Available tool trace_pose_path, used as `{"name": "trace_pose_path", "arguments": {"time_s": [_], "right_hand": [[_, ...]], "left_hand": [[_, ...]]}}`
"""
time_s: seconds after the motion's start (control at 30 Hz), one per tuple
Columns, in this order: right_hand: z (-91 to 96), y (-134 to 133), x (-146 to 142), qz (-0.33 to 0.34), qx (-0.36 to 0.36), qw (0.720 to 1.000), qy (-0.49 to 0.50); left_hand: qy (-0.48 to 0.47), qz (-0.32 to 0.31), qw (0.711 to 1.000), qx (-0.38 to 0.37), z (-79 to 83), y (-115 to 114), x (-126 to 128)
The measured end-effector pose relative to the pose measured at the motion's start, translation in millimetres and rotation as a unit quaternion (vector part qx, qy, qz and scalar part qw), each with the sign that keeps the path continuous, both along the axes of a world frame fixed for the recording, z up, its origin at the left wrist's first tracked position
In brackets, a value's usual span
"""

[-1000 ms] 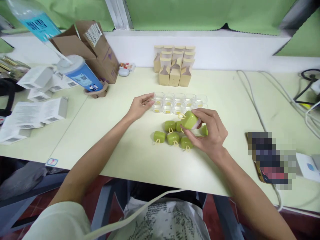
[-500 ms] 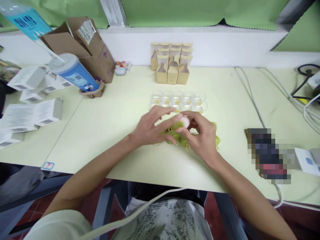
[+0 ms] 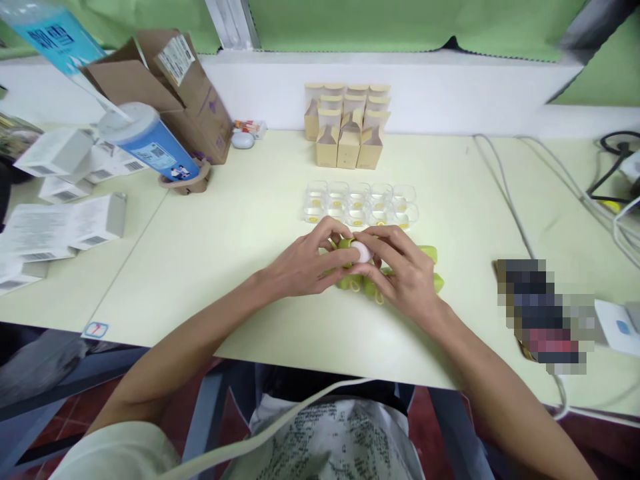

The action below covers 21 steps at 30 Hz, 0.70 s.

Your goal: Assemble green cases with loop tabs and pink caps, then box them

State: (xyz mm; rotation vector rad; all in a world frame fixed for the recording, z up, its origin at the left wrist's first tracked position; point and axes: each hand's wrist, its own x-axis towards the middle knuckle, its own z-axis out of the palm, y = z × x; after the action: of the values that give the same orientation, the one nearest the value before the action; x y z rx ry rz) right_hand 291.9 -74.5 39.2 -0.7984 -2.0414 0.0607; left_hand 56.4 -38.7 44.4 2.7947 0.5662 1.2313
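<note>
My left hand (image 3: 303, 267) and my right hand (image 3: 407, 273) meet above the table, both closed around a small rounded white piece (image 3: 362, 252) in a green cover. The fingers of my left hand press on its green side and front. My right fingertips grip the white end from the right. Partly hidden under and beside my hands lie several green pieces (image 3: 432, 255) with thin yellowish loops. Just beyond my fingers stand two rows of clear plastic cups (image 3: 359, 200) with yellow marks at their bottoms.
Open small cardboard boxes (image 3: 349, 150) stand by the wall. On the left are a blue cup (image 3: 155, 150) in a cardboard holder, a large carton (image 3: 200, 107) and several white boxes (image 3: 65, 227). A blurred-out object (image 3: 537, 313) and cables (image 3: 505, 187) lie right.
My left hand has closed in from a looser spread, and its fingers now wrap the green-covered white piece. My right fingers have shifted along the piece, which sits slightly lower and further left.
</note>
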Motion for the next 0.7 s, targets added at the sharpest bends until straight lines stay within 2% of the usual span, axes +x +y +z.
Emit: {"name": "trace_pose_path", "arguments": {"time_s": [0.13,0.4,0.53,0.7], "right_hand": [[1.4,-1.7,0.1,0.001,0.001,1.0,-0.02],[1.7,-3.4,-1.2,0.022,0.017,0.999,-0.039],[5.0,-3.2,-2.6,0.028,0.005,1.0,0.003],[5.5,-2.3,-3.5,0.002,0.0,0.999,0.032]], "left_hand": [[0.019,0.004,1.0,0.003,3.2,-2.1,-0.4],[0.014,0.026,0.999,0.023,-5.9,-3.5,2.5],[-0.008,0.026,0.999,0.028,-5.2,-0.8,0.5],[-0.056,0.03,0.998,-0.018,0.3,1.8,-1.9]]}}
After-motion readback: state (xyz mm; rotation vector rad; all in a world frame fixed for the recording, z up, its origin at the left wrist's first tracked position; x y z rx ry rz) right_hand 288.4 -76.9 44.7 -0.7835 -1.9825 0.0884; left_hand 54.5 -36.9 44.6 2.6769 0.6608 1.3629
